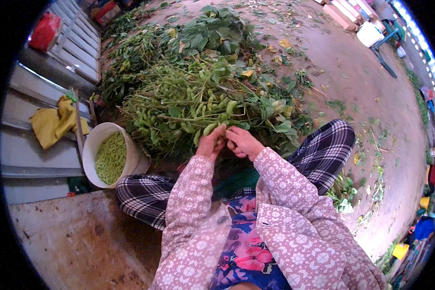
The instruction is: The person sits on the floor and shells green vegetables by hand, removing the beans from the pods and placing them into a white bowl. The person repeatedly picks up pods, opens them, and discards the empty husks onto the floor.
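My left hand [209, 143] and my right hand [245, 143] meet at the fingertips, in front of the near edge of a heap of soybean plants [174, 90]. Between them they pinch a green soybean pod, mostly hidden by the fingers. Plump green pods [209, 129] lie against the left thumb and forefinger. Pod-laden stems spread just beyond both hands. A white plastic bucket [137, 159] stands left of my left hand, beside my bent knee. Inside it are many shelled green soybeans [110, 157].
Yellow cloth [54, 123] hangs over the grey slatted metal at left. A rusty, stained board [69, 239] lies at lower left. Loose leaves [344, 190] litter the concrete floor [348, 87]. At the upper right are a white container [369, 34] and pale blocks [342, 16].
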Demonstrator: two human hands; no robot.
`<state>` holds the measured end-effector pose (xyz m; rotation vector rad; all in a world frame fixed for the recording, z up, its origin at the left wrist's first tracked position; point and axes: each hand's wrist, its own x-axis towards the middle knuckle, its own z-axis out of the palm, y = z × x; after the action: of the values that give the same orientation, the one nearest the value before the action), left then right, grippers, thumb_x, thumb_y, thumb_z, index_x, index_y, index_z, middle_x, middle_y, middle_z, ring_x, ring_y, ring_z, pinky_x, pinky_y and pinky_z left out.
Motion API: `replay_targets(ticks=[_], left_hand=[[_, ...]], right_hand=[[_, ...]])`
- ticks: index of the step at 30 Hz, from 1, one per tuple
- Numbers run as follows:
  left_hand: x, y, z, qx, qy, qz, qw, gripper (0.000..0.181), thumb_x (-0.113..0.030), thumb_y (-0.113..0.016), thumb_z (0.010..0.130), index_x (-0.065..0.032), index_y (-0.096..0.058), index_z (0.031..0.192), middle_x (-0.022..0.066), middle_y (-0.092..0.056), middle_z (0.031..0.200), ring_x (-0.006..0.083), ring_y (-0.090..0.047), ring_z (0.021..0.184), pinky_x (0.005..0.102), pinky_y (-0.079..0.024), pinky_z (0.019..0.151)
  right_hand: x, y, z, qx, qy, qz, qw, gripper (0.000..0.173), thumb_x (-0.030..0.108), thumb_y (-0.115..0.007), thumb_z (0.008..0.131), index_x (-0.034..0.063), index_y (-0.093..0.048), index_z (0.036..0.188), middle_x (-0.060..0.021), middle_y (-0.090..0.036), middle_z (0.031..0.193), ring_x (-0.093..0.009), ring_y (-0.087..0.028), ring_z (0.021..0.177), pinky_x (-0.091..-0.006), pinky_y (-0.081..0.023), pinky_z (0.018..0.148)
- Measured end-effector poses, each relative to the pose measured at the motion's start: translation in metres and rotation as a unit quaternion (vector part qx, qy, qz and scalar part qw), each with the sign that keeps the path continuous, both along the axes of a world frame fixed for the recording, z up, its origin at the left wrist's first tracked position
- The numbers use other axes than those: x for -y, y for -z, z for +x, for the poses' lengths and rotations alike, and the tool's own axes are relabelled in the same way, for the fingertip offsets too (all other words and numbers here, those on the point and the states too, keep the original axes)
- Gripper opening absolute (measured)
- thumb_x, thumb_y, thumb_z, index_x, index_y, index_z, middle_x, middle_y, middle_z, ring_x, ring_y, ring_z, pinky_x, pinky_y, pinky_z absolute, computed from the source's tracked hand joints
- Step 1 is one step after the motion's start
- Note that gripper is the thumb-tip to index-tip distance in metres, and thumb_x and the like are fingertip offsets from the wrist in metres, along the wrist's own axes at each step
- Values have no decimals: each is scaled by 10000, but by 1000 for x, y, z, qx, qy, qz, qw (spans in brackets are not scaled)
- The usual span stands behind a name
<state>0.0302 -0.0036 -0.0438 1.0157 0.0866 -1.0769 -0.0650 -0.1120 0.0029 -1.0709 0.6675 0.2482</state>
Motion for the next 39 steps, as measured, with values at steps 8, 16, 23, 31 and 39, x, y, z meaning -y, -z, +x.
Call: replay_targets(ticks=[8,16,23,31,39], left_hand=[[1,4,-3,26,-24,-17,999,118,-198,-638,802,-102,-572,818,-42,-517,618,39,-401,423,175,-252,354],[12,-23,-11,60,-123,95,986,135,-208,-606,828,-77,-581,808,-22,-548,649,58,-446,444,202,-330,378],[17,1,-11,167,-180,119,962,238,-233,-557,831,1,-598,840,37,-594,774,132,-531,650,272,-434,572],[15,-19,-12,96,-84,57,990,154,-184,-495,836,-58,-581,814,0,-550,694,73,-469,532,220,-362,442],[27,-62,-25,45,56,-45,996,222,-110,-475,848,-18,-560,1032,27,-569,772,46,-448,525,174,-279,367]], right_hand=[[2,12,-1,34,48,149,987,149,268,-430,923,122,-451,906,29,-381,571,-44,-284,376,-188,-193,306],[-22,31,4,109,105,-228,962,165,223,-495,896,74,-524,829,-7,-503,624,-76,-413,458,-215,-317,409],[-29,30,5,98,65,-462,879,168,181,-533,865,26,-534,928,-153,-587,768,-247,-578,678,-325,-450,638],[-15,31,5,163,134,-387,898,136,156,-519,871,22,-545,867,-49,-562,669,-118,-514,564,-260,-417,533],[40,-14,-9,150,231,-191,942,135,188,-494,887,95,-506,790,23,-447,543,-40,-320,337,-199,-208,287]])
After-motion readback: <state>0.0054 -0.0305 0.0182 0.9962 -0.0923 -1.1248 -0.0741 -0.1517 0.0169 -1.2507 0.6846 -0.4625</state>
